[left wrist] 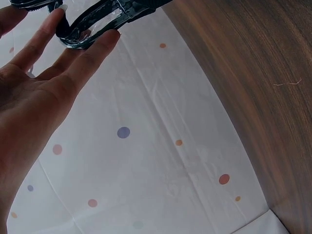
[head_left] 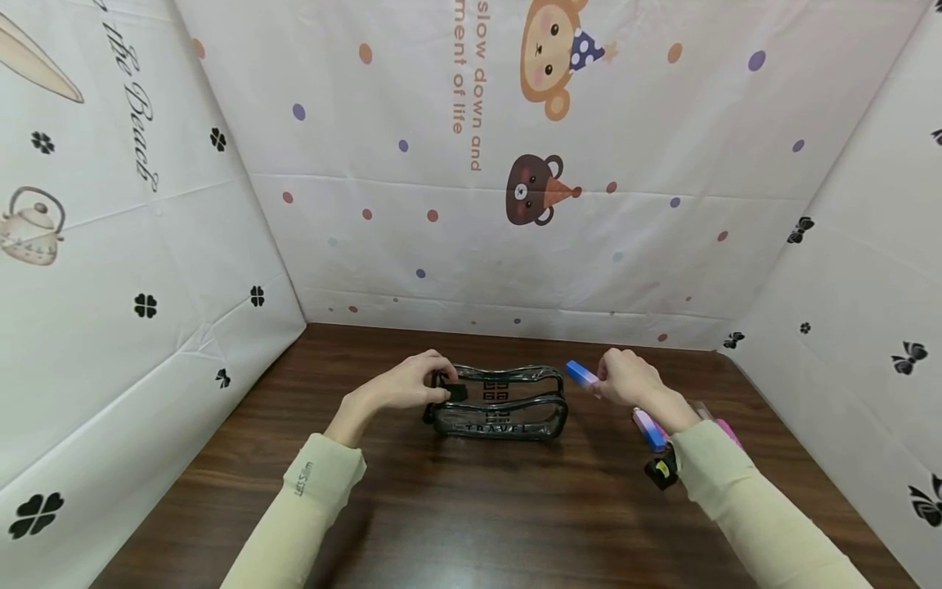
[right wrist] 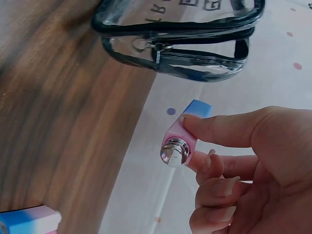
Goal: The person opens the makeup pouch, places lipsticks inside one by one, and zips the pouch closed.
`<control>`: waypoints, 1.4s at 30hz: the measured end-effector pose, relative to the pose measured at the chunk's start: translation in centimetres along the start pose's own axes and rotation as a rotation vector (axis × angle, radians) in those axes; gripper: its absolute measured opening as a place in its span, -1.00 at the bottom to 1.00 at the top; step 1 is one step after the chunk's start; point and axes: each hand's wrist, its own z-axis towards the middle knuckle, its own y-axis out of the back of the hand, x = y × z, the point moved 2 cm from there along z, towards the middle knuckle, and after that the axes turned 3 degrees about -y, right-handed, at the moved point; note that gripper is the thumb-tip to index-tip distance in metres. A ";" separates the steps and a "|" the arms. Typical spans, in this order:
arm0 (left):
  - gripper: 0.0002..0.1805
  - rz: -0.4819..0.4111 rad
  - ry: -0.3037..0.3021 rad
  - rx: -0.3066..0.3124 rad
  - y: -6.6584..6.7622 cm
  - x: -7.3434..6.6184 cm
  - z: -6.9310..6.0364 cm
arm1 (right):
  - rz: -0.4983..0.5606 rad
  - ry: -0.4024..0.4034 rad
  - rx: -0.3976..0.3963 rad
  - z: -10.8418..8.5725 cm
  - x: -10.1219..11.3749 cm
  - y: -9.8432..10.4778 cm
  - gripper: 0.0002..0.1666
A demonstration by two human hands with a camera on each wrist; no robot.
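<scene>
A clear travel pouch with black trim stands on the table, its top gap showing between the two rims. My left hand holds the pouch by its left end, thumb on one side and fingers on the other. In the left wrist view, the fingertips touch the dark edge. To the right of the pouch, my right hand pinches a small blue-and-pink faceted tube with a shiny silver end. The tube is in the air near the pouch's right end, apart from it.
Under my right forearm lie another blue-and-pink tube, a black item with a yellow mark and something pink, partly hidden by the sleeve. Printed white sheets wall in the brown wooden table at the back and sides.
</scene>
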 end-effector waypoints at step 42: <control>-0.70 0.023 0.016 0.020 0.1 0.3 0.4 | -0.082 0.229 -0.053 0.6 9.8 1.5 -0.74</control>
